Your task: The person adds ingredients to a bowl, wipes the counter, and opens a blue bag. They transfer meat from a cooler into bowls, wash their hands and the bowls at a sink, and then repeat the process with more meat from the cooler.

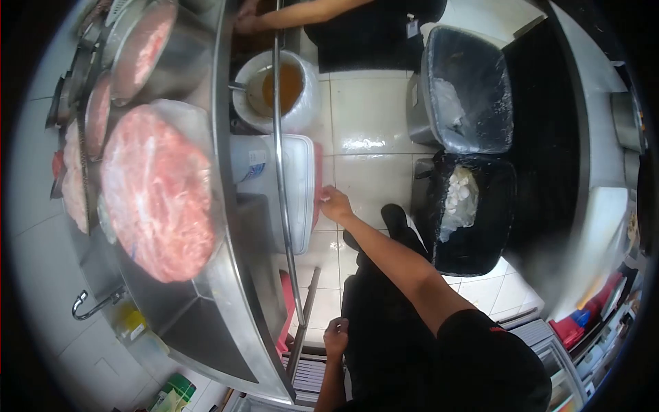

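My right hand (335, 205) reaches forward, its fingers closed at the edge of a red tub (318, 172). A white lidded plastic box (298, 199) covers most of that tub. My left hand (336, 337) hangs low beside my leg, near the steel rail (292, 261); its fingers are curled, and whatever may be in them is hidden. Left of the rail, a large clear bag of raw pink meat (161, 196) lies on the steel sink counter (237, 302).
A white bucket (302, 103) of brown liquid stands beyond the box. Two lined bins (504, 89) (504, 247) are on the right. A co-worker's arm (309, 12) reaches in at the top. Steel pots of meat (182, 65) and a tap (99, 309) are left.
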Demonstrator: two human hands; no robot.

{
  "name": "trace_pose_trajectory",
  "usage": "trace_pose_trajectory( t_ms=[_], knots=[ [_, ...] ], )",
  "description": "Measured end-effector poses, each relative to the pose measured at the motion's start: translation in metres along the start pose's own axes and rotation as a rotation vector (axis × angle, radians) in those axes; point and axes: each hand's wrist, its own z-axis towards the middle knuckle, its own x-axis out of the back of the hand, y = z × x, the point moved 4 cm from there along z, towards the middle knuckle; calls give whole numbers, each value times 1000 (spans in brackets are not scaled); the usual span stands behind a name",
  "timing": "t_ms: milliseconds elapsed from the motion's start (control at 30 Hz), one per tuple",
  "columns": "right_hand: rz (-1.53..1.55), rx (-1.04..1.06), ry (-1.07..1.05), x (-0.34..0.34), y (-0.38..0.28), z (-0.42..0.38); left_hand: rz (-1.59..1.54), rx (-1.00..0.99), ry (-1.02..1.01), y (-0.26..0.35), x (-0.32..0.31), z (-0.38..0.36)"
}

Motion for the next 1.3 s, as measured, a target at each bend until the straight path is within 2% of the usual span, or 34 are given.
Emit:
trace_pose_trajectory(
  t_ms=[67,133,167,200,233,267,300,333,367,433,500,567,600,667,767,800,867,933,1000,1067,1133,1200,1267,1300],
  knots=[
    [67,-123,-33,-6,-2,25,50,35,14,4,-4,4],
    [7,-88,-39,-31,15,56,-283,55,-2,43,-3,11],
    [-58,-53,-40,-42,23,68,-308,-86,104,76,4,20],
    [-52,-56,-52,-45,17,69,-298,-141,160,94,9,38],
    [49,-74,-2,-38,0,65,-316,-242,207,112,17,62],
    [151,-96,49,-35,-9,62,-297,-303,246,142,27,80],
    [158,-101,38,-40,-9,64,-513,-260,233,167,35,104],
    [191,-111,66,-44,-6,66,-372,-415,329,199,49,127],
    [221,-118,97,-46,-4,68,-331,-478,396,232,63,146],
    [233,-160,97,-50,8,64,-507,-556,561,281,80,185],
    [250,-194,99,-50,21,64,-540,-401,705,318,101,217],
    [138,-272,-14,-54,38,71,-505,-561,908,324,137,265],
    [143,-263,-15,-56,39,74,-505,-569,913,330,159,279],
    [213,-280,-31,-57,43,78,-692,-414,690,339,183,307],
    [329,-213,19,-74,43,92,-851,-303,675,373,180,294],
    [385,-189,40,-76,41,95,-851,-304,673,366,184,310],
    [351,-184,97,-89,57,109,-652,-463,699,344,203,349],
    [324,-177,154,-85,56,117,-586,-391,759,334,209,358],
    [171,-331,-10,-82,55,120,-518,-323,814,322,208,365],
    [208,-334,-69,-75,47,115,-395,-454,1011,312,207,359],
    [247,-340,-123,-76,48,112,-388,-436,1049,316,198,337],
    [285,-235,-119,-87,43,109,-380,-414,1096,329,187,310],
    [284,-261,-86,-97,48,111,-280,-411,1186,341,176,285],
    [288,-286,-45,-96,48,110,-374,-431,1144,341,175,288]
  ],
)
